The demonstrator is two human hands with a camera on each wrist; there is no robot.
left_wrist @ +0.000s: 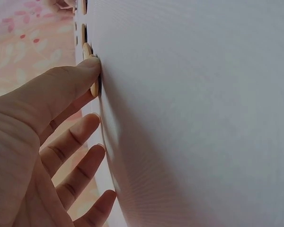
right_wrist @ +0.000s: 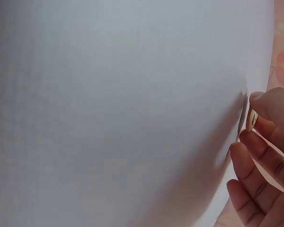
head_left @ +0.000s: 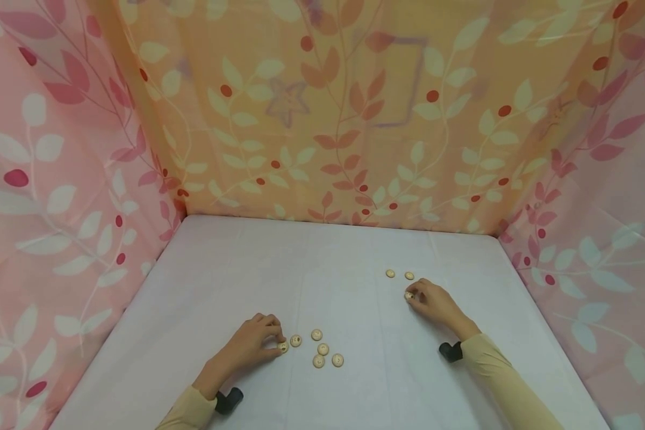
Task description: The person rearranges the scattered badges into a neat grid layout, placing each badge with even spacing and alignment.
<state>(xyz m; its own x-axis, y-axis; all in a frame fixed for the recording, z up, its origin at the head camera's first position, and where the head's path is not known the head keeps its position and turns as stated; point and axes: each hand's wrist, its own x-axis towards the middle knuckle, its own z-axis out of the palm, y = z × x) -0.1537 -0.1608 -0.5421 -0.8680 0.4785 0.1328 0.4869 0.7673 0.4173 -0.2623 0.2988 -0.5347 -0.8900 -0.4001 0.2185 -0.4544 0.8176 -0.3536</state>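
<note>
My left hand (head_left: 251,343) pinches a small round wooden disc (head_left: 283,347) between thumb and fingers at the tabletop. In the left wrist view the edge of that disc (left_wrist: 95,88) shows under the thumb, the other fingers spread apart. Just beyond it lies a second disc (head_left: 295,340) with a dark mark. Farther right, my right hand (head_left: 435,304) holds another disc (head_left: 409,295) by its edge. The right wrist view has this disc (right_wrist: 252,119) tilted up on edge between thumb and fingertips, close over the cloth.
Several matching discs (head_left: 323,349) lie in a loose group right of the left hand. Two more, a left one (head_left: 390,273) and a right one (head_left: 409,275), lie beyond the right hand. A white cloth (head_left: 258,263) covers the table; leaf-patterned curtains (head_left: 322,119) enclose its back and sides.
</note>
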